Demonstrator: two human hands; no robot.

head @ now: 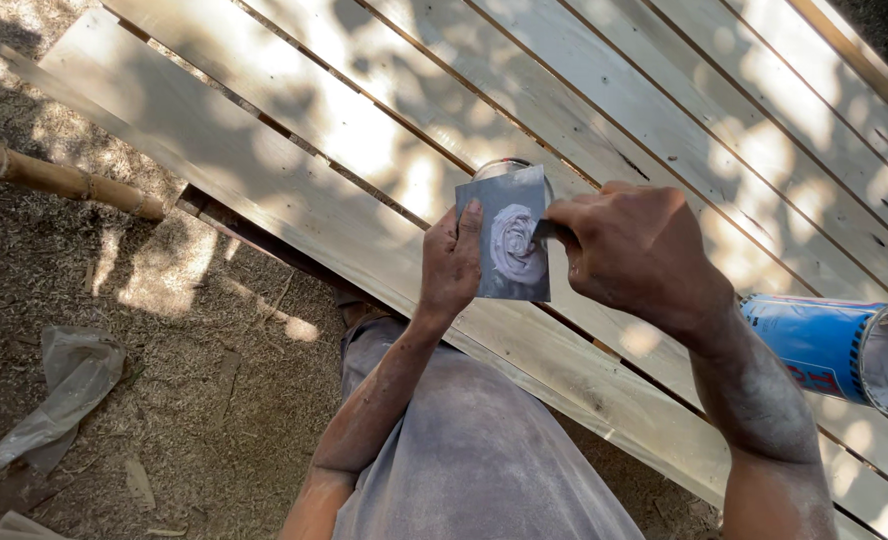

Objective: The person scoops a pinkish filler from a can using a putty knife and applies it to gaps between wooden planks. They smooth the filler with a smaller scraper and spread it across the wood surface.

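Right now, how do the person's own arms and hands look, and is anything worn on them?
Both arms are bare: no sleeves, gloves, watch or rings show. The left hand and right hand are dusted with pale grey powder. It lies thickest along the right forearm; the left forearm is smudged with it too.

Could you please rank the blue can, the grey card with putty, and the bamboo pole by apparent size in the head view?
1. bamboo pole
2. blue can, partly cut off
3. grey card, a close call with the can

Pale slatted wooden platform with dark gaps between boards — blue tin can lying on its side on it. Beside it, sawdust-strewn ground — bamboo pole, crumpled plastic bag.
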